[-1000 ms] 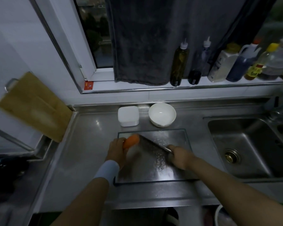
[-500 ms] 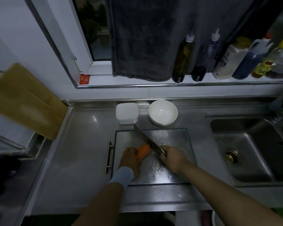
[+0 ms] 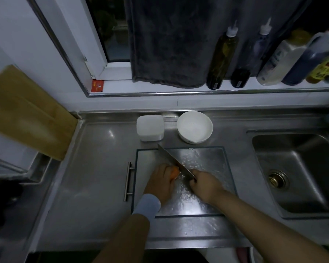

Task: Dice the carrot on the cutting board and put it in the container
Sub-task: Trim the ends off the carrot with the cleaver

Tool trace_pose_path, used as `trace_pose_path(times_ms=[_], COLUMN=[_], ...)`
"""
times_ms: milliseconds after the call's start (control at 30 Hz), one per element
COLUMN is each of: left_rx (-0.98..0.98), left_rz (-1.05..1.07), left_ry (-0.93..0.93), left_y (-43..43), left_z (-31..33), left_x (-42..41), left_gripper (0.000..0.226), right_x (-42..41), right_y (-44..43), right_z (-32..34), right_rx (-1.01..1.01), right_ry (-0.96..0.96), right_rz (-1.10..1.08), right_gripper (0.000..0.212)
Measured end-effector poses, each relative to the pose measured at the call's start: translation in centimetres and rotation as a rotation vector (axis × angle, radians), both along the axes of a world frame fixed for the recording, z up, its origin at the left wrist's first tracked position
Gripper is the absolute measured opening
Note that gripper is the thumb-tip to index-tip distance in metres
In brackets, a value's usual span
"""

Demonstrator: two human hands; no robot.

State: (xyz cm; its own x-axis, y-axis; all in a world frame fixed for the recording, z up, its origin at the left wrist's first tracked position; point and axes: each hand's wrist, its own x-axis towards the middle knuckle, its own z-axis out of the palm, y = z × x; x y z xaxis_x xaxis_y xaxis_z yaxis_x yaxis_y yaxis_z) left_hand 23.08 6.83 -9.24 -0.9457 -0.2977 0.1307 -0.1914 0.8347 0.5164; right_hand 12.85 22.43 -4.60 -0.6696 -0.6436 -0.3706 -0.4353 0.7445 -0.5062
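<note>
Knife point(image 3: 174, 161) meets carrot point(image 3: 174, 173) on the wet cutting board point(image 3: 207, 158).
Left hand point(image 3: 160, 182) pins the stiff, likely slippery carrot, best held behind the blade; right hand point(image 3: 205, 185) grips the knife handle.

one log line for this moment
phase: cutting | left hand: holds carrot on cutting board | right hand: grips knife, blade on carrot | container: behind board

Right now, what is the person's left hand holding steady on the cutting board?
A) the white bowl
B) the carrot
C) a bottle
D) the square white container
B: the left hand holds the orange carrot on the cutting board, while the right hand grips the knife, whose blade rests against the carrot.
</note>
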Motion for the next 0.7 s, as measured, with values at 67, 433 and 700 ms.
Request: trace_pose_path(times_ms=[67,433,700], left_rx=[-0.028,0.02,0.081], left_rz=[-0.025,-0.008,0.059], left_ry=[0.002,0.017,-0.09], left_y=[0.2,0.1,-0.1], left_z=[-0.2,-0.7,-2.5], left_x=[-0.4,-0.8,-0.5], left_gripper=[0.028,0.052,0.038], right_x=[0.2,1.3,2.5], right_y=[-0.1,0.1,0.2], right_z=[0.0,0.6,1.4], right_rx=[-0.001,0.061,0.093], right_ry=[0.003,0.208,0.23], right_rz=[-0.003,0.063,0.08], right_gripper=[0.03,0.025,0.028])
